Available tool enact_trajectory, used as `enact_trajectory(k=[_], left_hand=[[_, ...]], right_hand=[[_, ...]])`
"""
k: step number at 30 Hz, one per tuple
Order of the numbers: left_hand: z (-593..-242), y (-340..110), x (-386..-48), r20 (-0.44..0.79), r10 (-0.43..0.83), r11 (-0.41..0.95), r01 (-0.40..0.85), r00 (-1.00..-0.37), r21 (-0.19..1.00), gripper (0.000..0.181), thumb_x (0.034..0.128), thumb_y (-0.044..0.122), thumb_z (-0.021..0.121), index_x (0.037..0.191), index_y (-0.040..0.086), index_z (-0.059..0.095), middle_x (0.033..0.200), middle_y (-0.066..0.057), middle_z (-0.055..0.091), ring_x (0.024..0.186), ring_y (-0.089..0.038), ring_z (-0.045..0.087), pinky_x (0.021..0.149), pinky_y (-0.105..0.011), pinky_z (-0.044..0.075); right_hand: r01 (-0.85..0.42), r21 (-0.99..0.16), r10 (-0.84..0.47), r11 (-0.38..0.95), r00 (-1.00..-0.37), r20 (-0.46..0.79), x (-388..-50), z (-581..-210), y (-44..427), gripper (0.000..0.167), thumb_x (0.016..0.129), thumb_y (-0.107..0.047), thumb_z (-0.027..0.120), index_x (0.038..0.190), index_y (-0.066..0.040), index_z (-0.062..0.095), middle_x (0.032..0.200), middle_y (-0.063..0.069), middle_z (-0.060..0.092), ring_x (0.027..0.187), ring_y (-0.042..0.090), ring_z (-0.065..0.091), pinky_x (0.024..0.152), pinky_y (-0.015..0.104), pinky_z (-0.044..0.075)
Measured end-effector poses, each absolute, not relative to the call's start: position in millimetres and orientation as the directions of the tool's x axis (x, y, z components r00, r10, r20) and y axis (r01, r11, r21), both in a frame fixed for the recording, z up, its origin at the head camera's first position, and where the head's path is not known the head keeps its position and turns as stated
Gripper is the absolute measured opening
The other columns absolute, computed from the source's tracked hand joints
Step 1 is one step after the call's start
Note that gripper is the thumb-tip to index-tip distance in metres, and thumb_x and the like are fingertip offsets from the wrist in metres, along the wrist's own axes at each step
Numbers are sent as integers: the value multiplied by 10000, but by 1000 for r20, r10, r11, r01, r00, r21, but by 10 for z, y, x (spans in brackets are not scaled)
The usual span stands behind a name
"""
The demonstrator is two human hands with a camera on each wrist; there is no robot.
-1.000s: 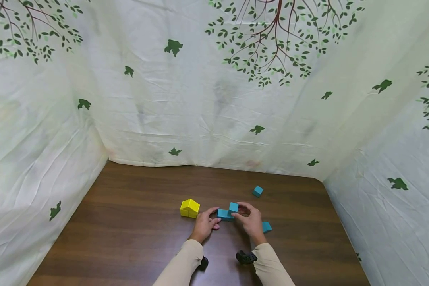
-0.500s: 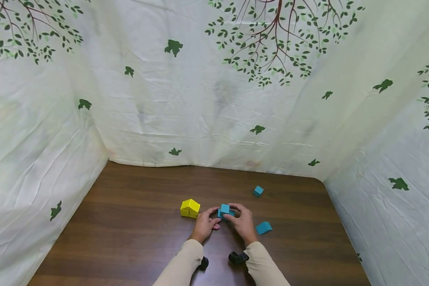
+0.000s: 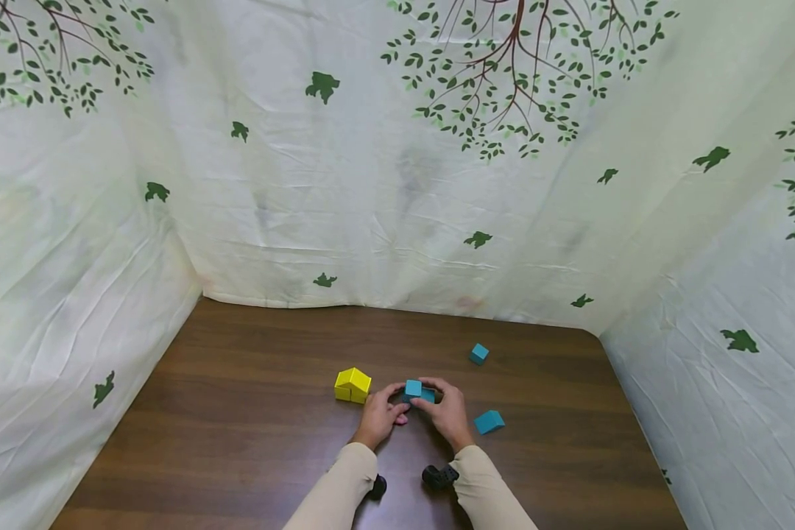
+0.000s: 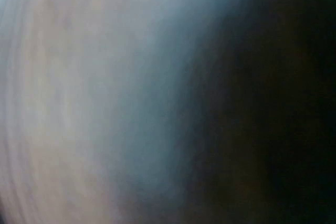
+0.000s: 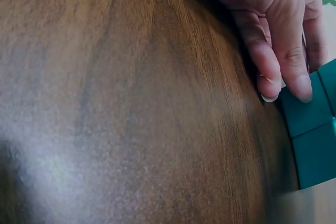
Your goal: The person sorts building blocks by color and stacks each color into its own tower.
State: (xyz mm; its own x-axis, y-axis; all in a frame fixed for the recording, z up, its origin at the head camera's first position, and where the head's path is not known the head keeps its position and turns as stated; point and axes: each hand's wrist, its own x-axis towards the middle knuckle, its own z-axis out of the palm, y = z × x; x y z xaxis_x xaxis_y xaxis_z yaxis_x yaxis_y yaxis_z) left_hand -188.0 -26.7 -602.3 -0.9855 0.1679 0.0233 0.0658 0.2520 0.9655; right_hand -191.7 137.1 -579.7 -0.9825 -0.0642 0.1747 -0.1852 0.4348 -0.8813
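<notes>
In the head view, a blue toy cube sits over the left end of a low row of blue blocks. My right hand pinches the cube, thumb in front and forefinger behind. My left hand curls thumb and forefinger around the left end of the row, partly hiding it. Up close in the right wrist view, my right thumb presses the face of a blue block with thin seams against its neighbours. Only blur fills the left wrist view.
A yellow house-like group of blocks stands left of my left hand. One loose blue cube lies farther back, and a larger blue block lies to the right. White leaf-printed cloth borders the brown table.
My right hand has moved left with the cube, from the right end of the row to its left end. The left hand has stayed in place.
</notes>
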Motion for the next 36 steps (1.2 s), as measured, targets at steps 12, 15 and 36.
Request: enact_trajectory(k=[12,15,36], left_hand=[[-6023,-259,-1883,19,164,258,62,-986,964,396,874,-17,662,1260,-25,575,1003,-243,670,584,-173,682,572,-223,538],[-6017,-258,-1879,18,162,255,60,-987,965,397,871,-23,664,1258,-29,575,1019,-254,663,583,-174,682,569,-226,538],[-6017,-261,-1860,-9,150,235,27,-989,972,425,866,-11,675,1276,-38,564,1016,-249,654,583,-183,680,577,-244,546]], right_hand=[[-172,-888,-67,425,-985,158,-1922,-5796,1364,364,781,-158,804,1118,-66,701,1109,108,688,1072,321,601,890,506,479],[-173,-890,-70,422,-985,158,-1918,-5796,1365,367,782,-147,803,1123,-61,698,1115,117,685,1074,328,600,888,509,479],[-121,-919,117,375,-977,177,-1986,-5557,1946,433,784,-4,776,1195,14,640,1180,173,652,1119,373,563,940,547,423]])
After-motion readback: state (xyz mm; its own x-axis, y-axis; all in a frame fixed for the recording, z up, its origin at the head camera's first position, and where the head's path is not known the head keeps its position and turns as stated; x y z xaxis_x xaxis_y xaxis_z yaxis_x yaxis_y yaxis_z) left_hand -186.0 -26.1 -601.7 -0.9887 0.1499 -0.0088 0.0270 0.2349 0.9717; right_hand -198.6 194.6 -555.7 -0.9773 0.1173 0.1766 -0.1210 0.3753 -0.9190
